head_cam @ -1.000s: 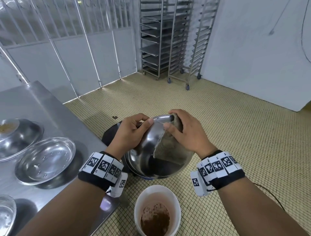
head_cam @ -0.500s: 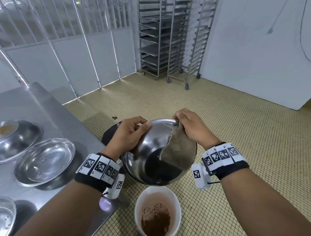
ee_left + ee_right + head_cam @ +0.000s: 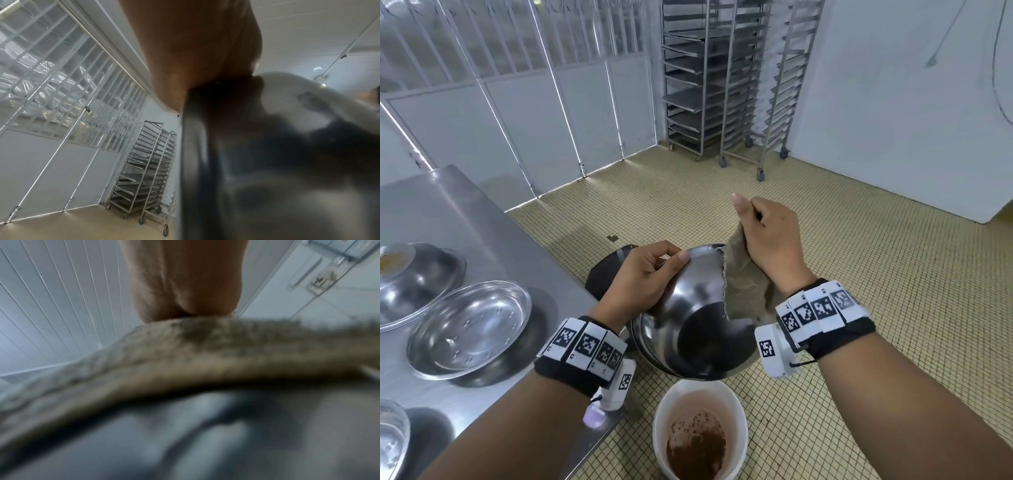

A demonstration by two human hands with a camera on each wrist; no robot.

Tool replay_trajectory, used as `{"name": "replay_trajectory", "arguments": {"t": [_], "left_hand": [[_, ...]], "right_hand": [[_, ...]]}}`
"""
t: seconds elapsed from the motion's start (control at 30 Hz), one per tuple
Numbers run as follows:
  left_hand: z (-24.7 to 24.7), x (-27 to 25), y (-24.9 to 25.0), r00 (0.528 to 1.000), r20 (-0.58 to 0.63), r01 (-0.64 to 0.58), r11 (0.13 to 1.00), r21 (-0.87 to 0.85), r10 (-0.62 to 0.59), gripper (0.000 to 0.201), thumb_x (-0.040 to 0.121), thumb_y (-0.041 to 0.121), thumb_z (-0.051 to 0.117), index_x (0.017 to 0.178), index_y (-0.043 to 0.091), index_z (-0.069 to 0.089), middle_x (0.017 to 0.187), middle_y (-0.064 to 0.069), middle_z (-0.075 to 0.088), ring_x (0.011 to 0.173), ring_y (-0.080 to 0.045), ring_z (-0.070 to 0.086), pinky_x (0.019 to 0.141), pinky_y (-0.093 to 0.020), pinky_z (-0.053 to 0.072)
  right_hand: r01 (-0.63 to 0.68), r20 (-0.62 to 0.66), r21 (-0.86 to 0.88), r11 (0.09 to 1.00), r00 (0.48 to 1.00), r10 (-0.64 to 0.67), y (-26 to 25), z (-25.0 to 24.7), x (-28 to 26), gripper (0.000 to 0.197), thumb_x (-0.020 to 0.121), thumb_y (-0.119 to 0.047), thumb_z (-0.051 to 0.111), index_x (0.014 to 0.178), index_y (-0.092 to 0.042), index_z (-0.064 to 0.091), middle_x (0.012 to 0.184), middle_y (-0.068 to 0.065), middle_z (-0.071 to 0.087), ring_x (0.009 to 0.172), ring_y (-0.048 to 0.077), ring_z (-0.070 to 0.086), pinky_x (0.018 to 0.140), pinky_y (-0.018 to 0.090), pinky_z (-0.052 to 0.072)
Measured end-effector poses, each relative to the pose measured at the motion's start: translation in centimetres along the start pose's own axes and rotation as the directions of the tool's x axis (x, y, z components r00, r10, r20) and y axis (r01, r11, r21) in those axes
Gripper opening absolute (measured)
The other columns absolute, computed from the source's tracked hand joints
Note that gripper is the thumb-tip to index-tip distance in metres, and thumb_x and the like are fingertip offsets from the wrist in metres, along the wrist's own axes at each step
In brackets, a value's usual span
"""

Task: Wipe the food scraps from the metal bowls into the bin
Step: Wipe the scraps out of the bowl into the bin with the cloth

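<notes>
Currently tilted above the bin [image 3: 700, 431]: bowl [image 3: 688, 329], rim gripped by left hand [image 3: 643, 277]. Beside its far rim: cloth [image 3: 744, 291], bunched in right hand [image 3: 767, 236].

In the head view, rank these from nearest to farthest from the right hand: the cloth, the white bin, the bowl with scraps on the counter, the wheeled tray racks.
From the right hand:
1. Cloth: gripped in that hand, hanging against the tilted bowl.
2. White bin: on the floor, below the hands.
3. Bowl with scraps: far left on the steel counter.
4. Tray racks: against the back wall.
</notes>
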State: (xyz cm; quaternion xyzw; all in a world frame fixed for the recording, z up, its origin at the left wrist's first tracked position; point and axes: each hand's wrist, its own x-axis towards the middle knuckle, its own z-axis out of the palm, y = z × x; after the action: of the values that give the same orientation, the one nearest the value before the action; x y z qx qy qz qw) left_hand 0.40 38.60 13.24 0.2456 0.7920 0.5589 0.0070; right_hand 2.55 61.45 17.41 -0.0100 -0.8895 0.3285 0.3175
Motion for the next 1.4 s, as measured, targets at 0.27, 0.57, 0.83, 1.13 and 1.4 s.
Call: {"name": "replay_trajectory", "arguments": {"t": [0.27, 0.57, 0.83, 1.13, 1.4], "left_hand": [[-1.0, 0.5, 0.3, 0.998, -0.063, -0.031, 0.999, 0.014, 0.032, 0.026, 0.097, 0.041, 0.063, 0.086, 0.019, 0.074, 0.069, -0.018, 0.069, 0.064, -0.041, 0.062, 0.054, -0.045, 0.047], [-0.4, 0.7, -0.5, 0.997, 0.058, 0.048, 0.998, 0.040, -0.051, 0.026, 0.104, 0.036, 0.058, 0.088, 0.021, 0.072, 0.057, -0.001, 0.063, 0.046, -0.012, 0.053, 0.047, -0.022, 0.042], [0.3, 1.2, -0.7, 0.997, -0.072, 0.021, 0.999, 0.042, -0.018, 0.026, 0.101, 0.035, 0.065, 0.080, 0.023, 0.070, 0.054, 0.013, 0.059, 0.048, -0.002, 0.050, 0.054, -0.023, 0.040], [-0.1, 1.0, -0.8, 0.997, -0.078, 0.010, 0.999, 0.050, -0.006, 0.025, 0.100, 0.035, 0.065, 0.080, 0.022, 0.069, 0.054, 0.013, 0.060, 0.047, -0.001, 0.050, 0.050, -0.020, 0.040], [-1.5, 1.0, -0.9, 0.942, -0.328, 0.043, 0.996, -0.077, -0.066, 0.029, 0.101, 0.035, 0.065, 0.080, 0.016, 0.070, 0.064, -0.017, 0.068, 0.051, -0.031, 0.060, 0.044, -0.046, 0.046]], "right_hand": [[-0.003, 0.407, 0.037, 0.999, 0.913, -0.012, 0.9, -0.5, -1.8, 0.033, 0.106, -0.045, 0.044, 0.077, -0.035, 0.055, 0.074, -0.011, 0.058, 0.071, 0.006, 0.055, 0.067, 0.028, 0.037], [-0.057, 0.342, 0.123, 0.991, 0.940, 0.011, 3.2, 0.2, -3.1, 0.029, 0.100, -0.041, 0.056, 0.077, -0.026, 0.065, 0.071, -0.005, 0.063, 0.067, 0.013, 0.059, 0.066, 0.032, 0.049], [0.058, 0.422, 0.043, 0.997, 0.904, -0.071, 1.8, -0.1, -2.2, 0.018, 0.106, -0.036, 0.050, 0.090, -0.036, 0.058, 0.076, -0.017, 0.060, 0.073, -0.002, 0.056, 0.067, 0.020, 0.038], [0.039, 0.393, 0.070, 0.997, 0.917, -0.063, 2.0, 0.3, -2.7, 0.027, 0.103, -0.048, 0.043, 0.082, -0.038, 0.057, 0.076, -0.011, 0.063, 0.073, 0.008, 0.061, 0.070, 0.025, 0.046], [-0.288, 0.301, 0.336, 0.897, 0.935, 0.187, 3.9, 0.2, -3.6, 0.058, 0.100, -0.062, 0.047, 0.089, -0.007, 0.063, 0.080, 0.019, 0.060, 0.074, 0.021, 0.060, 0.076, 0.045, 0.053]]}}
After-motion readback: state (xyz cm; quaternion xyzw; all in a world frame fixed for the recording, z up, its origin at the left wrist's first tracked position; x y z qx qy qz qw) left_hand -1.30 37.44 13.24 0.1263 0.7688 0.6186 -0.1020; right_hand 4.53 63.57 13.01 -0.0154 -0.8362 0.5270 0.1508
